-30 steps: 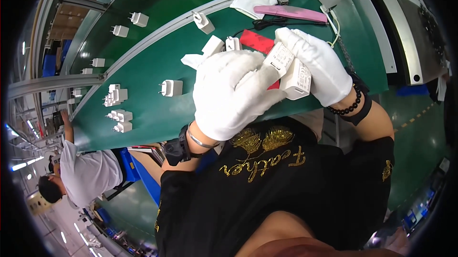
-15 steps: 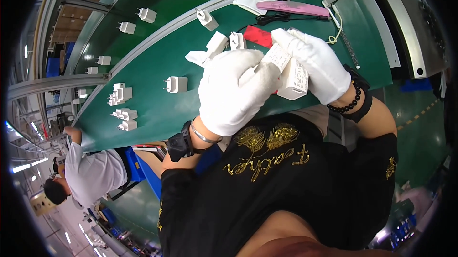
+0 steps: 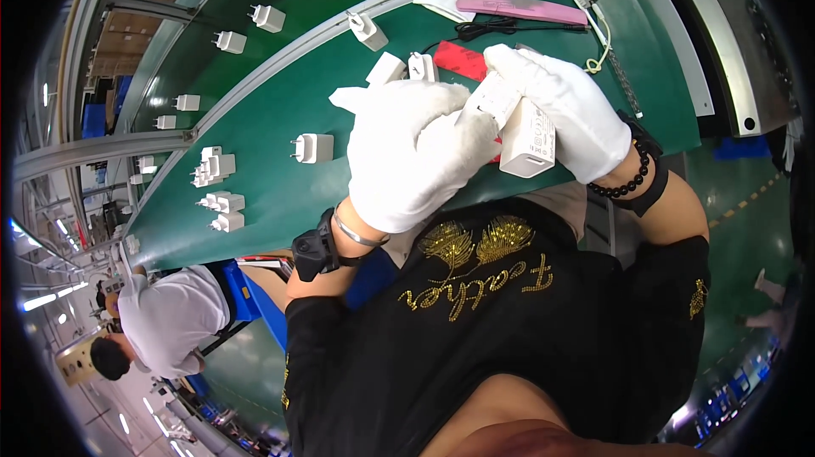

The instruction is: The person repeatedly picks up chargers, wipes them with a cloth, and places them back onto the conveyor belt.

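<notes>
red box (image 3: pixel 461 60): mostly hidden by gloves | charger (image 3: pixel 528 141): print unreadable

Open green belt (image 3: pixel 280 109) left of the hands; red box (image 3: pixel 458 60) probably crowds behind.

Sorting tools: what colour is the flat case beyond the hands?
Pink, seen in the head view: flat case on the green bench.

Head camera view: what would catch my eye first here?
Two white-gloved hands meet at the centre: the left hand and right hand hold white chargers between them. Behind them runs a green belt dotted with more white plugs. A pink strip lies at the top.
</notes>
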Tool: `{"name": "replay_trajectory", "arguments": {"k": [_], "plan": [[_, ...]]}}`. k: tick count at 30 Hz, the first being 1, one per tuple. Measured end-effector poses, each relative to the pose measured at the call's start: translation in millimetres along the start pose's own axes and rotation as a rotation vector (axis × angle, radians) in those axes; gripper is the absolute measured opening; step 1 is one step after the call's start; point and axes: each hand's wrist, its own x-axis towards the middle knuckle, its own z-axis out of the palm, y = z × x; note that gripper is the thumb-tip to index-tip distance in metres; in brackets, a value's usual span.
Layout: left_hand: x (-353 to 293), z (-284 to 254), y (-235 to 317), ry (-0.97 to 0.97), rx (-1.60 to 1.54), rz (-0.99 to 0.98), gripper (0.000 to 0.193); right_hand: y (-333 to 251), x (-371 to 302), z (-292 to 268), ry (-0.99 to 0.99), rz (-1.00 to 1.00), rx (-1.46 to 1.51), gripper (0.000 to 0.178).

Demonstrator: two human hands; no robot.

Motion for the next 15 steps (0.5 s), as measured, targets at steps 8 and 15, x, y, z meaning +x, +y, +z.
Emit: {"name": "replay_trajectory", "arguments": {"k": [8,15], "plan": [[3,-4,-4,-0.103,0.031,0.027,0.038,-13,4,2,-0.001,0.258,0.121,0.031],[4,-5,-9,-0.121,0.227,0.130,0.031,14,4,-10,0.011,0.104,0.132,0.028]]}}
